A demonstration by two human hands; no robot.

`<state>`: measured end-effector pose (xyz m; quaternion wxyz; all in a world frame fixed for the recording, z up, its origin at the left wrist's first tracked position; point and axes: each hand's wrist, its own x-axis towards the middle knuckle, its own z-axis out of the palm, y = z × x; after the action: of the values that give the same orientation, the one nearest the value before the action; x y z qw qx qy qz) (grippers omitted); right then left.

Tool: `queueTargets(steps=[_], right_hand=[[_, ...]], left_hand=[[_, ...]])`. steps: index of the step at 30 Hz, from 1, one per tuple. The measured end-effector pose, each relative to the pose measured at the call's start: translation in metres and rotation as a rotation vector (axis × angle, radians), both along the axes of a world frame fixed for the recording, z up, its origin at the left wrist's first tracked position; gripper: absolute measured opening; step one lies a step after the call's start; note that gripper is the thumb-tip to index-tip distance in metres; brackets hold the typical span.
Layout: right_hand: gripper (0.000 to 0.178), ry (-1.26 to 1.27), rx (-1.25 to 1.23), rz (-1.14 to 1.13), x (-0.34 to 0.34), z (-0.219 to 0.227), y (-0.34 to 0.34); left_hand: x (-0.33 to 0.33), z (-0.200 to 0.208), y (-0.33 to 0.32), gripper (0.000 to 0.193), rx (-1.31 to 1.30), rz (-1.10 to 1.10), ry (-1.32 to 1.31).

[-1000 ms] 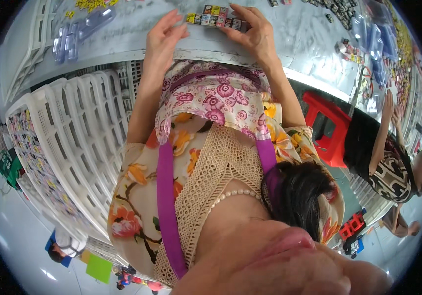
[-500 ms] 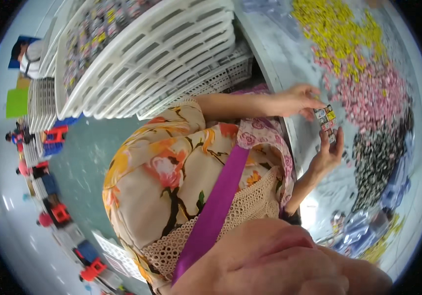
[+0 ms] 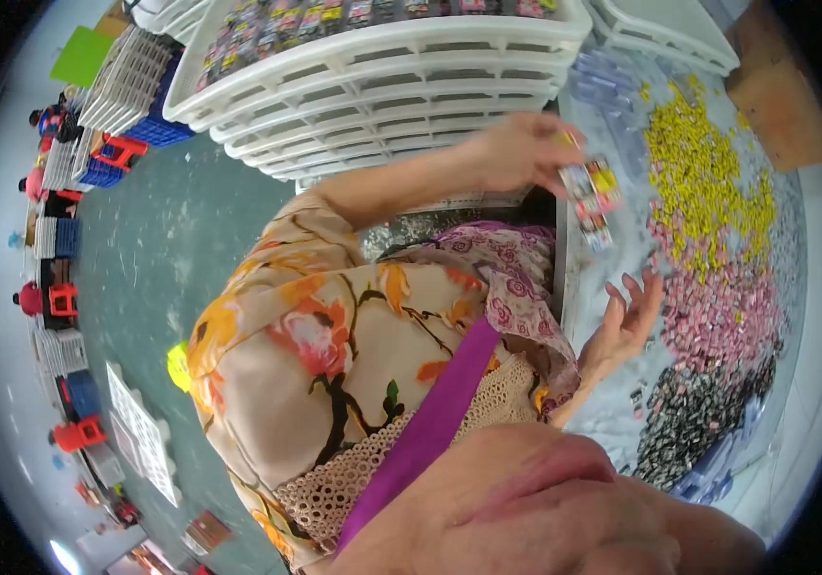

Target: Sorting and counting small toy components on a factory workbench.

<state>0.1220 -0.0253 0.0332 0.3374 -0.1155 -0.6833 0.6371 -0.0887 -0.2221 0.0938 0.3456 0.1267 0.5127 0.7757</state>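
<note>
Stacked white trays (image 3: pixel 382 50) and heaped small pieces (image 3: pixel 719 302) show a factory workshop.

Pale table (image 3: pixel 591 280): yellow pieces (image 3: pixel 698 163), pink pieces (image 3: pixel 722 316), black pieces (image 3: pixel 691 424), clear plastic trays (image 3: pixel 612 101).

A cream flowered blouse (image 3: pixel 325 374) with beige crochet trim (image 3: pixel 339 470) shows beneath a purple-strapped floral apron (image 3: pixel 526 307).

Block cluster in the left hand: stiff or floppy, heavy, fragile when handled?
The block cluster is probably light: the left hand alone holds it, near one end. Likely fairly stiff, since the rest juts past the grip without obvious sag. Might split if knocked, as it looks made of several small blocks; blur hides how they join.
</note>
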Motion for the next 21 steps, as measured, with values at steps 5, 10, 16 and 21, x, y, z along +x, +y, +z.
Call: queueTargets(steps=[5, 10, 16, 21], right_hand=[[0.057, -0.185, 0.071, 0.004, 0.009, -0.024, 0.025], [0.052, -0.289, -0.081, -0.063, 0.018, -0.05, 0.047], [0.056, -0.337, -0.172, -0.195, 0.024, -0.041, 0.048], [0.055, -0.378, -0.172, -0.182, 0.035, -0.049, 0.058]], left_hand=[[-0.074, 0.063, -0.176, 0.033, -1.25, 0.359, 1.614], [-0.094, 0.157, -0.35, 0.035, -0.296, 0.626, 0.49], [-0.15, 0.153, -0.5, 0.02, -0.643, 0.774, 0.257], [-0.166, 0.106, -0.514, 0.019, -0.625, 0.579, 0.044]])
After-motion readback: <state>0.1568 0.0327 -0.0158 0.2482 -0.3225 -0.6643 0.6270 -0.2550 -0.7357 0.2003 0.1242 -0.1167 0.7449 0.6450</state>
